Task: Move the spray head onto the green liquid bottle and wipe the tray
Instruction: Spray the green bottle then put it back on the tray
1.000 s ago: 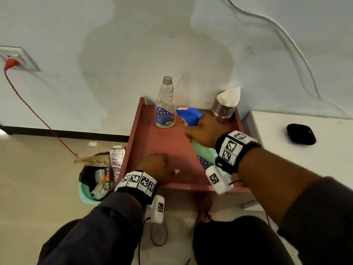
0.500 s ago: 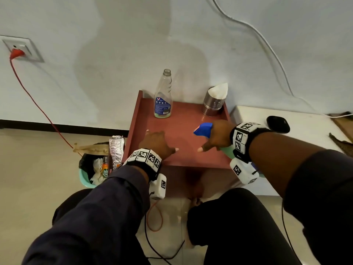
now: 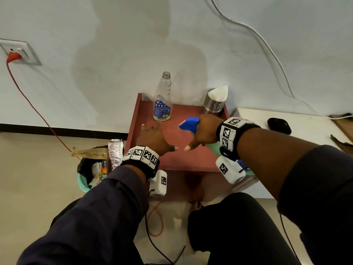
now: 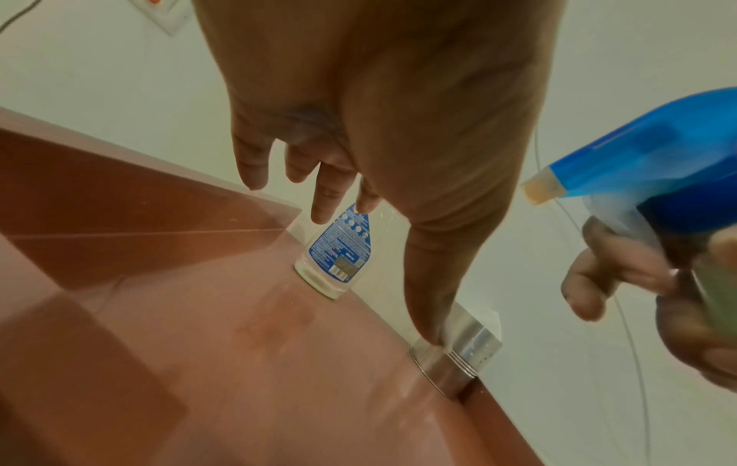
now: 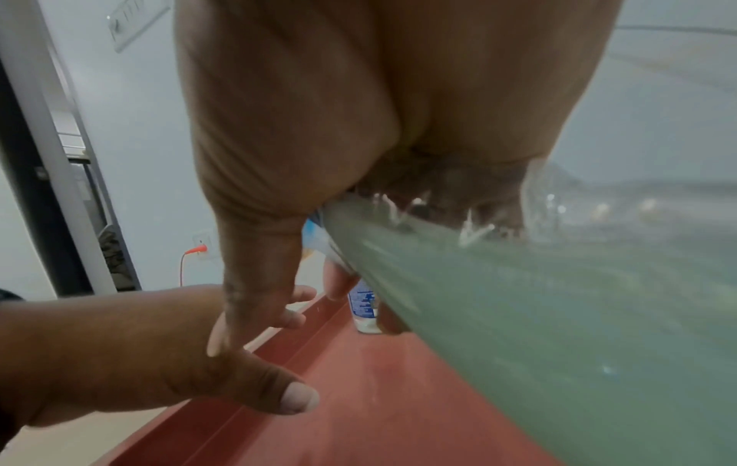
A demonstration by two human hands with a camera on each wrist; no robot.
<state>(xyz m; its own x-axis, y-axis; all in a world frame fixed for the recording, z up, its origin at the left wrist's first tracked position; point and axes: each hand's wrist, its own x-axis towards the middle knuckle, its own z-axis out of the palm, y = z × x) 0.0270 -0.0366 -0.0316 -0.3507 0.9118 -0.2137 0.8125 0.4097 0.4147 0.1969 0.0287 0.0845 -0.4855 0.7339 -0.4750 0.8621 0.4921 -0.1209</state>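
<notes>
Right hand (image 3: 205,131) grips the green bottle (image 3: 214,148) by the neck, tilted over the tray's (image 3: 183,161) near right part, blue spray head (image 3: 189,124) on top pointing left. Left hand (image 3: 154,138) hovers above tray, fingers spread, holding nothing. Empty clear bottle (image 3: 162,100) and steel cup (image 3: 214,106) stand at tray's back edge.

- Clear bottle (image 3: 163,101) at 12 o'clock on tray (image 3: 137,119): I see a blue label with small print, too fine to read in any view.
- Orange packet (image 3: 104,174) in bin (image 3: 82,183) at 9 o'clock: I make out "RAS"; the rest is hidden.
- Wristbands (image 3: 142,154): square black-and-white marker codes only, no words.
</notes>
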